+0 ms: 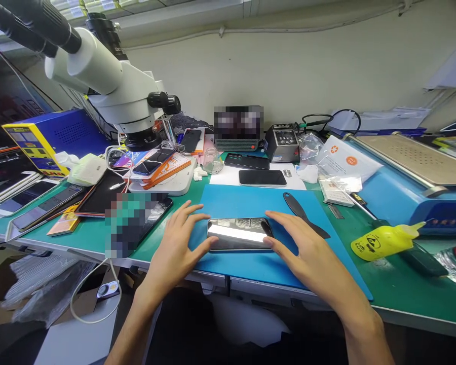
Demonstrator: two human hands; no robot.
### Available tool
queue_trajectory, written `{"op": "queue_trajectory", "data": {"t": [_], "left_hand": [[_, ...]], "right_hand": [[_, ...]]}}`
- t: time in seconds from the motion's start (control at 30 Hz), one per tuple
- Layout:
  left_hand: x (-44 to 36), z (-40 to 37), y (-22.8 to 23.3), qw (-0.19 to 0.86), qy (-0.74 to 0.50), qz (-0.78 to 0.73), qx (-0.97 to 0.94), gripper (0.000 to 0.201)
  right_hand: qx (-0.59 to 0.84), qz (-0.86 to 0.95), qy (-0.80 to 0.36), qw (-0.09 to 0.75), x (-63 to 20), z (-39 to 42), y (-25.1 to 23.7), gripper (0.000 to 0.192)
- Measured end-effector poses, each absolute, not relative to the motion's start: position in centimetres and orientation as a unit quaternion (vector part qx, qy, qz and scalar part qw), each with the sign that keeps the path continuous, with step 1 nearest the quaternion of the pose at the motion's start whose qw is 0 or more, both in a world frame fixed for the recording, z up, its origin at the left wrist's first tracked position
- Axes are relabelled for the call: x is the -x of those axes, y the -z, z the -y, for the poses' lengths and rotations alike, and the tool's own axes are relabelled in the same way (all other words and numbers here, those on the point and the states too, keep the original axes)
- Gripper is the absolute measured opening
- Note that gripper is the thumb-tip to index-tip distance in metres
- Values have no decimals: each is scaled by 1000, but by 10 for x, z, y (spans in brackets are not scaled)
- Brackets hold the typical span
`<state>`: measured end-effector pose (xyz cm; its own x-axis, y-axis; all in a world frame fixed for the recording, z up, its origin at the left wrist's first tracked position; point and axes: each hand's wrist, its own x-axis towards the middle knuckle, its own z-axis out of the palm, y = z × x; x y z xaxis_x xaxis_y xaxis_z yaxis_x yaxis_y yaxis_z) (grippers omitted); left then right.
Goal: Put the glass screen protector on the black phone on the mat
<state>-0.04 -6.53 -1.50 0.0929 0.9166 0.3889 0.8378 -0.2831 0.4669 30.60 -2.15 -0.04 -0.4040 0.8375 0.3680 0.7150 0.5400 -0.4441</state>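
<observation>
A smartphone (237, 242) with a dark, glossy screen lies sideways on a blue mat (247, 266), reflecting a bright white band. At its left end, my left hand (178, 238) grips it between thumb and forefinger, the other fingers spread. My right hand (304, 243) holds the right end the same way, thumb at the near corner and fingertips at the far one. Just beyond my right hand is a black plastic spatula-like tool (299, 209). Farther back, another black phone (262, 178) rests on white paper.
A microscope (102, 96) overhangs the left side, near a tablet-like device (152, 218) with a partly blurred screen. On the right are a yellow squeeze bottle (382, 242) and a blue machine (410, 187). A grey control box (281, 144) stands at the back.
</observation>
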Motion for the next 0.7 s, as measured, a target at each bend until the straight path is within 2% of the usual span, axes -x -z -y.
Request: {"op": "queue_trajectory", "data": {"t": [0.07, 0.2, 0.3, 0.4, 0.7], "left_hand": [[1, 63, 19, 55, -338, -613, -712, 27], [1, 57, 24, 48, -340, -620, -705, 35], [0, 56, 25, 42, -325, -613, -719, 35], [-1, 56, 25, 32, -312, -613, -725, 34], [-4, 59, 22, 23, -294, -625, -723, 33]], "right_hand": [[433, 841, -65, 317, -305, 21, -1, 40], [348, 863, 30, 366, -276, 25, -11, 23], [320, 894, 9, 313, -240, 33, -18, 26], [322, 899, -15, 297, -217, 36, -18, 27], [332, 906, -15, 263, -230, 31, -8, 29]]}}
